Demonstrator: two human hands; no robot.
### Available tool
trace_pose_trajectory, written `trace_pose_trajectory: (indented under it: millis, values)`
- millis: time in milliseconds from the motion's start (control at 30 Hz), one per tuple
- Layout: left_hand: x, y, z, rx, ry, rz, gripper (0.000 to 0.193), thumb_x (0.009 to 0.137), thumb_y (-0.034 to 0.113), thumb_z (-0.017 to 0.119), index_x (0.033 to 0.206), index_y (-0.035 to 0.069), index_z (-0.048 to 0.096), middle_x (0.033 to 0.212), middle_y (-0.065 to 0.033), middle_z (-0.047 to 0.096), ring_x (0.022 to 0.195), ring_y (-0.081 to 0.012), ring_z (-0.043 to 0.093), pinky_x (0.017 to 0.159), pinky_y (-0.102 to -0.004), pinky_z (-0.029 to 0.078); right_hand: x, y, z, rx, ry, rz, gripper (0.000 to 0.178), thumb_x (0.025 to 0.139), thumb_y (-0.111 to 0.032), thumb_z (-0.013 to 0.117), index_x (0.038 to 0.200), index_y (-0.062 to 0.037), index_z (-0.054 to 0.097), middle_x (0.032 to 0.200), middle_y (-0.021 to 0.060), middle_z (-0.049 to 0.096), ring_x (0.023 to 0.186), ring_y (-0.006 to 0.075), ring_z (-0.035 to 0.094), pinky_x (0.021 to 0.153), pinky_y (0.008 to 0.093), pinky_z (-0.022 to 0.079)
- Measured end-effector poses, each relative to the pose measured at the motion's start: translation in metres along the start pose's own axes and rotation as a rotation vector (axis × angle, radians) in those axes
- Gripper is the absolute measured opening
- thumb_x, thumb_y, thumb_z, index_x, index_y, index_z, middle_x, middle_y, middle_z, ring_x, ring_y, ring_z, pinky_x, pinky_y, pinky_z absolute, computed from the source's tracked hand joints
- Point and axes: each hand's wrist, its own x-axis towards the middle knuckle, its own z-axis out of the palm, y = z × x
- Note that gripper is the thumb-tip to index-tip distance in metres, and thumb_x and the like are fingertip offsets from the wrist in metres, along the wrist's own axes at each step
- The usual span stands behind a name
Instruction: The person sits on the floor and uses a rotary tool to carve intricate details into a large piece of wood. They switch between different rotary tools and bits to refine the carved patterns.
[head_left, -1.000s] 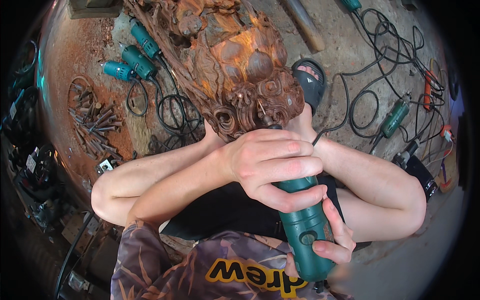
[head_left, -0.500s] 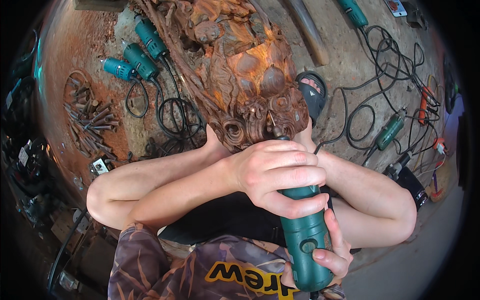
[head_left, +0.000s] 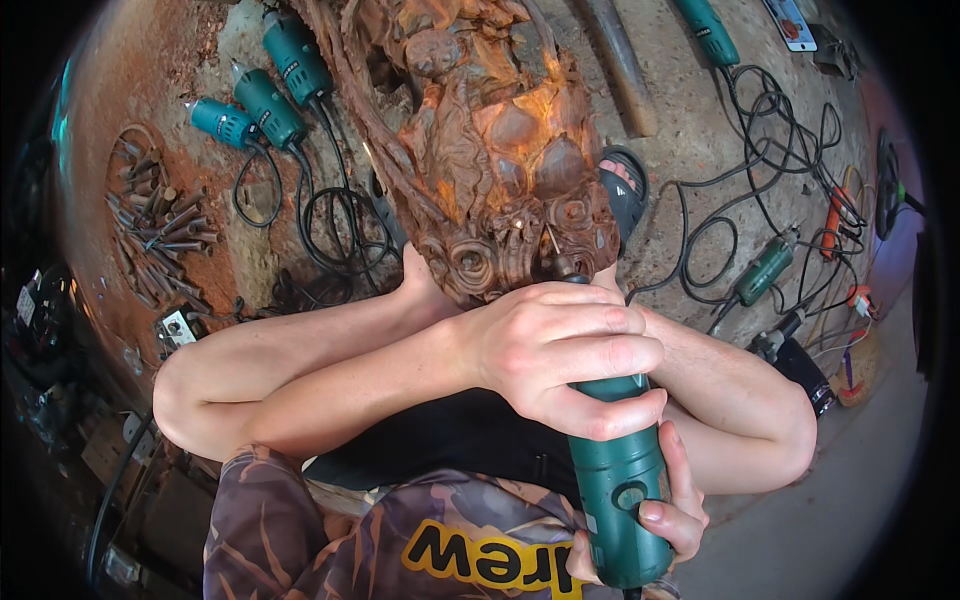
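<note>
Right hand [head_left: 655, 505] nearest, low in view, fingers wrapped under rear of green die grinder [head_left: 615, 480]. Left hand [head_left: 565, 350] above it, fingers closed tight over front of body, forearm crossing from left side. Grinder points up, bit touching lower edge of reddish wood carving [head_left: 490, 170], just beside small scroll details. Risk, as I judge: bit can catch in deep groove, jump, scar carving. Cables [head_left: 760, 200] and spare grinders [head_left: 265, 95] lie farther on dusty floor.

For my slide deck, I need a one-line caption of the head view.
Both hands, left hand and right hand, grip a green grinder against a reddish wood carving.
</note>
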Motion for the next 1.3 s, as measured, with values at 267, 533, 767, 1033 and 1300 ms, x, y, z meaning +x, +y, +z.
trace_pose_trajectory:
  millis: [267, 533, 767, 1033, 1300]
  values:
    - [-0.001, 0.000, -0.004, -0.002, -0.013, -0.007, 0.038, 0.075, 0.010, 0.084, 0.109, 0.012, 0.068, 0.097, -0.0094, 0.071, 0.076, -0.0200, 0.069, 0.060, -0.0308, 0.058, -0.008, -0.002, 0.006, -0.003, 0.078, 0.034, 0.066, 0.081, -0.033, 0.081, 0.131, -0.0190, 0.040, 0.143, 0.0477, 0.042, 0.120, 0.0597, 0.061, 0.097, 0.0608, 0.059]
    - [-0.002, 0.000, -0.004, -0.024, -0.022, -0.011, 0.040, 0.074, 0.008, 0.086, 0.110, 0.013, 0.068, 0.098, -0.0086, 0.070, 0.075, -0.0198, 0.069, 0.060, -0.0305, 0.058, -0.005, -0.013, 0.009, -0.021, 0.068, 0.063, 0.071, 0.081, -0.037, 0.082, 0.133, -0.0180, 0.038, 0.145, 0.0452, 0.041, 0.123, 0.0582, 0.059, 0.098, 0.0625, 0.058]
    - [-0.001, 0.000, -0.002, -0.035, 0.003, -0.006, 0.041, 0.075, 0.008, 0.087, 0.111, 0.013, 0.068, 0.098, -0.0087, 0.070, 0.076, -0.0204, 0.069, 0.061, -0.0305, 0.058, 0.036, 0.006, 0.017, -0.005, 0.148, -0.245, 0.020, 0.100, -0.015, 0.066, 0.119, -0.0079, 0.063, 0.117, 0.0416, 0.066, 0.105, 0.0514, 0.072, 0.083, 0.0568, 0.065]
    - [0.002, -0.002, -0.005, -0.021, 0.022, -0.030, 0.038, 0.076, 0.010, 0.084, 0.110, 0.013, 0.068, 0.100, -0.0097, 0.071, 0.078, -0.0209, 0.070, 0.062, -0.0304, 0.058, 0.026, -0.004, 0.032, -0.026, 0.388, -0.145, 0.016, 0.100, -0.013, 0.064, 0.115, -0.0060, 0.063, 0.116, 0.0427, 0.066, 0.105, 0.0524, 0.072, 0.080, 0.0568, 0.066]
    - [0.003, -0.002, -0.004, -0.018, 0.026, -0.029, 0.036, 0.077, 0.012, 0.084, 0.109, 0.014, 0.068, 0.102, -0.0097, 0.071, 0.079, -0.0213, 0.070, 0.063, -0.0305, 0.058, 0.031, 0.009, 0.046, -0.087, 0.524, -0.236, 0.026, 0.097, -0.019, 0.070, 0.118, -0.0072, 0.061, 0.110, 0.0364, 0.070, 0.097, 0.0456, 0.075, 0.077, 0.0527, 0.068]
